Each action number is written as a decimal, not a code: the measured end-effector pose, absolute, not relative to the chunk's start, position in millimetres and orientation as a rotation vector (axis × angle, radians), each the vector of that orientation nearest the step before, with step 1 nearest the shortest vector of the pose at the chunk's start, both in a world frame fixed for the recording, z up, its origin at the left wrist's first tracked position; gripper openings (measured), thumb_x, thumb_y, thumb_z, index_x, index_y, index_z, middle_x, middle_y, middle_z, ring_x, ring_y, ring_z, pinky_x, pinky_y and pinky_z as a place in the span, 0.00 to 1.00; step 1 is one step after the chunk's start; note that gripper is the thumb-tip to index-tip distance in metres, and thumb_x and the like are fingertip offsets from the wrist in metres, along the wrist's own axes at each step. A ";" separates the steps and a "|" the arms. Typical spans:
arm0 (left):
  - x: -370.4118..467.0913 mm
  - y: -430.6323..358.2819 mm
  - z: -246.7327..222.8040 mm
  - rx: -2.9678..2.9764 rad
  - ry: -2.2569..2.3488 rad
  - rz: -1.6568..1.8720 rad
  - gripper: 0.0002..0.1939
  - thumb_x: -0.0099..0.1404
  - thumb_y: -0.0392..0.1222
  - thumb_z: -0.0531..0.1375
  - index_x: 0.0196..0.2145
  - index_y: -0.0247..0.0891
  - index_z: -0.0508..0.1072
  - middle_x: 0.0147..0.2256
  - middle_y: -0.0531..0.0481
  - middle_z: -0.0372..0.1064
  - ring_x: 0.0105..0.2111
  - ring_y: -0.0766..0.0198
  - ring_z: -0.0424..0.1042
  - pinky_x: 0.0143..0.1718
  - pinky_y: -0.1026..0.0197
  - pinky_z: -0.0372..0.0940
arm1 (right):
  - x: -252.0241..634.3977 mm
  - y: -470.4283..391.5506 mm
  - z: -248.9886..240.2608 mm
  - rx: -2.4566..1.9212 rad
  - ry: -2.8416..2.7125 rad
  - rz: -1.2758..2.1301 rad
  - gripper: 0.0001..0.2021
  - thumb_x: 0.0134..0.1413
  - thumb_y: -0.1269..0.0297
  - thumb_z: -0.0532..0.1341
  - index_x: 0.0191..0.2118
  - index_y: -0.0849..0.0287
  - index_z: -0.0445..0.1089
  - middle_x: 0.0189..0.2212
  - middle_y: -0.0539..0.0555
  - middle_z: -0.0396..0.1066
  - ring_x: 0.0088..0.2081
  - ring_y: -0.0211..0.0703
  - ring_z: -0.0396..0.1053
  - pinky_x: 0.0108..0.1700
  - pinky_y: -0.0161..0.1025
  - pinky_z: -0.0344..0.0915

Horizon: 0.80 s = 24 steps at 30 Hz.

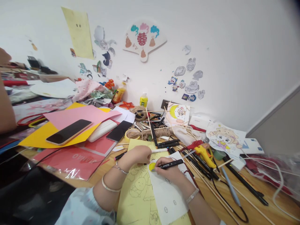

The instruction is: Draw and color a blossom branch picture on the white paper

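My right hand [169, 171] is closed around a black marker [172, 164], held low over a white sheet [169, 197] with small drawn outlines. Beside its fingertips a small bright yellow patch [152, 166] shows at the sheet's top left. My left hand [143, 154] rests just above that patch with its fingers curled down; what they hold, if anything, is hidden. Beneath the white sheet lies a yellow paper [133, 200] with line drawings of cartoon figures. A white marker [159, 150] lies behind my hands.
A yellow glue gun [204, 156], wooden sticks and black markers crowd the right. Phones [69, 132] and coloured papers [35, 137] lie at left, near another person's arm [7, 103]. Twine [161, 132] and a drink bottle [143, 99] stand behind. A white cable [280, 175] crosses the right edge.
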<state>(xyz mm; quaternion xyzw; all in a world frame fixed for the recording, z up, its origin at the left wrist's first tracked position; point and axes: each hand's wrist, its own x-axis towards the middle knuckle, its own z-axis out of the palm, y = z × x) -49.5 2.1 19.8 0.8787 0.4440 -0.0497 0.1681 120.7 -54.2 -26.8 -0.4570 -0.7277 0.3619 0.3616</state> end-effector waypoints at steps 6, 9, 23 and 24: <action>-50.1 4.6 15.9 2.500 1.268 -0.163 0.09 0.47 0.35 0.55 0.23 0.36 0.76 0.20 0.46 0.71 0.19 0.62 0.65 0.23 0.62 0.58 | 119.8 -55.1 -25.2 -1.169 -1.875 0.930 0.03 0.42 0.73 0.60 0.24 0.59 0.70 0.23 0.49 0.71 0.27 0.38 0.68 0.30 0.33 0.63; -50.7 5.4 15.6 2.503 1.255 -0.166 0.09 0.46 0.35 0.55 0.22 0.36 0.75 0.20 0.47 0.70 0.19 0.63 0.64 0.23 0.63 0.58 | 121.0 -52.9 -28.9 -1.242 -1.764 0.932 0.05 0.43 0.71 0.58 0.21 0.58 0.66 0.16 0.45 0.65 0.21 0.35 0.63 0.24 0.32 0.59; -61.8 11.3 31.4 2.507 1.374 0.393 0.08 0.58 0.36 0.50 0.28 0.37 0.68 0.29 0.49 0.71 0.27 0.62 0.67 0.25 0.63 0.52 | 173.4 -36.8 -16.1 -1.237 -1.173 0.476 0.17 0.54 0.50 0.55 0.42 0.58 0.66 0.27 0.52 0.72 0.27 0.44 0.67 0.32 0.40 0.65; -60.5 12.9 30.4 2.484 1.396 0.449 0.08 0.59 0.37 0.49 0.28 0.38 0.67 0.28 0.50 0.70 0.27 0.63 0.67 0.25 0.63 0.52 | 180.6 -35.1 -16.2 -1.264 -1.181 0.412 0.17 0.53 0.50 0.57 0.41 0.58 0.67 0.31 0.54 0.73 0.31 0.47 0.69 0.36 0.42 0.66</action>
